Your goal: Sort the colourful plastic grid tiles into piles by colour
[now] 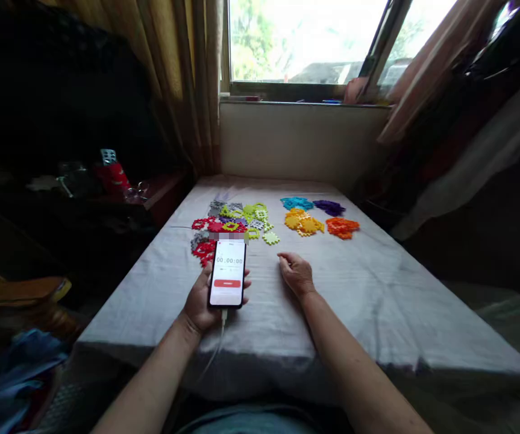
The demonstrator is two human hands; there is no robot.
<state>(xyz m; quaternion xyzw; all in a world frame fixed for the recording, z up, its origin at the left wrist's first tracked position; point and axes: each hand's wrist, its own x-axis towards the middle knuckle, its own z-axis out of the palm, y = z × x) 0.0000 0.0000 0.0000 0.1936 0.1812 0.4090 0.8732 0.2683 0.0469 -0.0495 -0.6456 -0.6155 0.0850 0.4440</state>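
Observation:
My left hand (pixel 202 301) is wrapped round a smartphone (pixel 227 274), held upright with its lit screen facing me. The screen reads 00:00:00 above a red button, and a white cable (pixel 222 325) runs down from its lower end. My right hand (pixel 296 274) rests on the cloth to the right of the phone, its fingers curled in and nothing visible in them. Beyond the phone lies a mixed heap of toothed plastic pieces: red ones (pixel 217 226), yellow-green ones (pixel 255 211) and grey ones (pixel 217 208). The phone hides part of the heap's near side.
Separate piles of blue pieces (pixel 296 203), purple pieces (pixel 329 208), yellow pieces (pixel 303 223) and orange pieces (pixel 342 227) lie at the far right. A pale cloth covers the table (pixel 377 313). Behind it are a wall, a window (pixel 305 42) and a curtain (pixel 196 78).

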